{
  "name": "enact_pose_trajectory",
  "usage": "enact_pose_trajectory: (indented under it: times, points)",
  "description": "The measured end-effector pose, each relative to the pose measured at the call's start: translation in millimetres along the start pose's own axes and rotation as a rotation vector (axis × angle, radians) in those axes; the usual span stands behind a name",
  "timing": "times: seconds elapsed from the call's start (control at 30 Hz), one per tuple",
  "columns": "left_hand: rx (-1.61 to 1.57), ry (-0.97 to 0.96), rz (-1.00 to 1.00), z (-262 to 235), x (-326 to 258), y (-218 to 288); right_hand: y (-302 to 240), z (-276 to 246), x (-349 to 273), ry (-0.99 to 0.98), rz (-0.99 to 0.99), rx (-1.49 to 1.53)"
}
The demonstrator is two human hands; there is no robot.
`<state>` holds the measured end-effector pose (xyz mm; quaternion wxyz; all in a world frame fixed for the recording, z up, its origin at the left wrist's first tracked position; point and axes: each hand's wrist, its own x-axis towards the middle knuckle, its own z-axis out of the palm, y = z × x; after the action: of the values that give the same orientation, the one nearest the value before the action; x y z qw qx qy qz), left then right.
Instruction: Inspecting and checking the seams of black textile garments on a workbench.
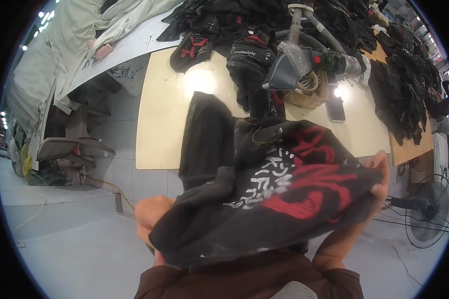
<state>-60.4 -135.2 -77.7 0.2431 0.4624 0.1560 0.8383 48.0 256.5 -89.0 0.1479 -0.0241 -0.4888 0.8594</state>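
Note:
A black sweatshirt [224,219] with large red and white lettering is stretched between my two hands, close in front of my body. At its lower left end my left hand [153,217] is closed on the edge, its fingertips partly hidden by the cloth. My right hand [380,174] grips the opposite edge, with fingers curled over it. One sleeve-like part reaches up over the near side of the pale table [157,114]. Slight blur softens the fabric.
Dark garments [249,70] are heaped along the table's far side, more [404,94] at right. A grey machine [284,70] with hoses stands by a basket [307,97]; a phone [336,109] lies nearby. A fan [429,212] is at right, a chair [72,144] at left.

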Motion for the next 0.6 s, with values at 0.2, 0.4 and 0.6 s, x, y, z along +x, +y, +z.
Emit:
enact_pose_trajectory:
  times: [0.2,0.4,0.6]
  points:
    - [0.898,0.017,-1.097,-10.3,-28.4,-19.8,40.9,-80.6,8.7,-0.076,0.441,-1.74]
    - [1.615,0.803,-0.922,-89.2,-70.3,-34.9,126.8,-4.7,23.6,-0.124,-0.106,-1.465]
    - [2.038,0.589,-0.807,-153.1,-76.2,-78.0,191.7,43.2,46.3,-0.474,-0.313,-1.655]
